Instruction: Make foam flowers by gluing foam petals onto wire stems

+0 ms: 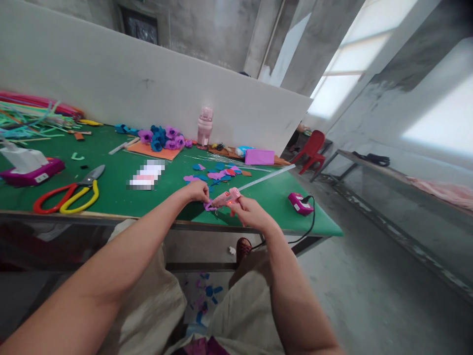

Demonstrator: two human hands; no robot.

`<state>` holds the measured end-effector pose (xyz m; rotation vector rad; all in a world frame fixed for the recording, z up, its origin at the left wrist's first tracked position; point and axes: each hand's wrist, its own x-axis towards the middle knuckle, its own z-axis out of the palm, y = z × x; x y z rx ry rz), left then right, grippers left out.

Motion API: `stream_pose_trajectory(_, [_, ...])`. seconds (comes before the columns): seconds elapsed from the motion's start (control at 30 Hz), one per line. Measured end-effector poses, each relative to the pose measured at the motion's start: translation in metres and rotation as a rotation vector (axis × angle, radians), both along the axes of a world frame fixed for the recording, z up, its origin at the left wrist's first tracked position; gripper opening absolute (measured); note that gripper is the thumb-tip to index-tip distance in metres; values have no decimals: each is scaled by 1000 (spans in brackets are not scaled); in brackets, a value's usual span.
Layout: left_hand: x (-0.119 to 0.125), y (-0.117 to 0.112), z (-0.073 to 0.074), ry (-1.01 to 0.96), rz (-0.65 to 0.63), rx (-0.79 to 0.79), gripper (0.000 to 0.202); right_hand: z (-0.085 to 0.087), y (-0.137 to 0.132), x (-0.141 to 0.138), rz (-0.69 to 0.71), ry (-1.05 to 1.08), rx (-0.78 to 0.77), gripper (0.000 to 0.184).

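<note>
My right hand [248,212] grips a pink glue gun [226,198], with a long clear glue stick [268,176] running out of its back end. The gun's nozzle points left, at a small purple paper piece [210,205] near the table's front edge. My left hand [198,191] pinches that piece between closed fingertips. Whether the nozzle touches the paper I cannot tell. Just beyond my hands lie several cut purple and blue paper petals [218,174].
On the green table [118,195] are scissors [79,190], purple and blue paper flowers [162,137] on an orange sheet, a pink bottle [205,127], a purple block [259,157] and a power socket [301,203] with a black cable. A white board [148,74] stands behind.
</note>
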<state>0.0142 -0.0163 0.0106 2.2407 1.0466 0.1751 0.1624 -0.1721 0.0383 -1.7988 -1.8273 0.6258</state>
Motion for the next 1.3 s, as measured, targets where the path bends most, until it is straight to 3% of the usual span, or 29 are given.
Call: stream_pose_trajectory(1.3, [0,-3,4,16,-42,10,5,5,-2,-7,31,-168,59,32])
